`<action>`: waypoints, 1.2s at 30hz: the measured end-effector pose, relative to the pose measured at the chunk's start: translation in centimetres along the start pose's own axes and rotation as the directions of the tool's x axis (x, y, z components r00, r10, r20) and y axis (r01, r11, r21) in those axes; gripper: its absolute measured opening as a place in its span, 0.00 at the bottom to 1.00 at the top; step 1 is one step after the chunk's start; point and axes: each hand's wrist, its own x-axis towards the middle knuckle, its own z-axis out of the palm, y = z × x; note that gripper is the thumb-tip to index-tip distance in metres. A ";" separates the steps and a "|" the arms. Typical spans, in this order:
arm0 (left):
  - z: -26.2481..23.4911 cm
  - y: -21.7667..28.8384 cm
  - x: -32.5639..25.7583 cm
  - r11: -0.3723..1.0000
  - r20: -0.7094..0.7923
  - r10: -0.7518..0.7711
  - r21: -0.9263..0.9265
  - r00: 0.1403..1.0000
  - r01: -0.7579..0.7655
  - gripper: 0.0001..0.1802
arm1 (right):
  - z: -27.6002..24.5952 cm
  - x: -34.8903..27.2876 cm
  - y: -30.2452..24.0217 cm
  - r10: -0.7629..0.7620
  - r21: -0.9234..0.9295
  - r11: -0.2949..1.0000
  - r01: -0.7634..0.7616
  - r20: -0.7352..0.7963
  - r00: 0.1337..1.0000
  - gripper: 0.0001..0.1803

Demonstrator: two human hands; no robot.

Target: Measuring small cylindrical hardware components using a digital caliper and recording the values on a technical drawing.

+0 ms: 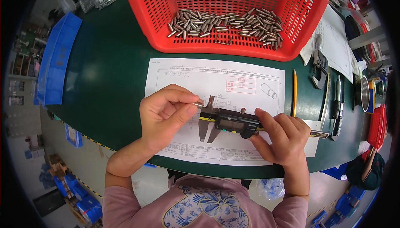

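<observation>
My left hand [166,110] pinches a small metal pin [199,103] between thumb and fingertips. The pin's end sits beside the upper, small jaws of a digital caliper [233,124]. My right hand [283,137] is closed round the caliper's body and thumb wheel, holding it level above the paper. The caliper's long lower jaws point toward me and stand slightly apart, with nothing between them. Under both hands lies a white technical drawing [179,82] with a red stamped box and a sketch of a stepped pin.
A red perforated basket [225,52] holding many metal pins [250,23] stands at the back. On the right lie a yellow pencil [295,92], a micrometer [320,67] and another measuring tool [338,107]. A blue bin [58,61] stands at the left edge of the green table [104,82].
</observation>
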 end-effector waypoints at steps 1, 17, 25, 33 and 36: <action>0.0 0.0 0.0 1.000 -0.003 -0.001 -0.002 1.000 0.001 0.09 | 0.0 0.1 0.0 -0.013 0.003 1.000 0.013 -0.012 1.000 0.22; 0.0 0.2 0.4 1.000 0.012 0.011 -0.007 1.000 -0.011 0.09 | 0.0 -0.2 0.0 0.007 0.002 1.000 -0.007 -0.027 1.000 0.23; -0.1 -0.1 0.2 1.000 0.027 0.013 -0.004 1.000 -0.013 0.09 | 0.0 -0.2 -0.1 0.009 -0.004 1.000 -0.009 -0.028 1.000 0.19; -0.1 -0.1 0.3 0.999 0.043 0.005 0.037 0.999 -0.006 0.09 | 0.3 -0.2 0.1 0.016 -0.004 1.000 -0.016 -0.080 0.997 0.18; -0.1 0.0 0.3 0.998 0.052 0.007 0.064 0.999 -0.011 0.09 | 0.3 -0.2 0.1 0.024 -0.003 1.000 -0.025 -0.073 0.997 0.17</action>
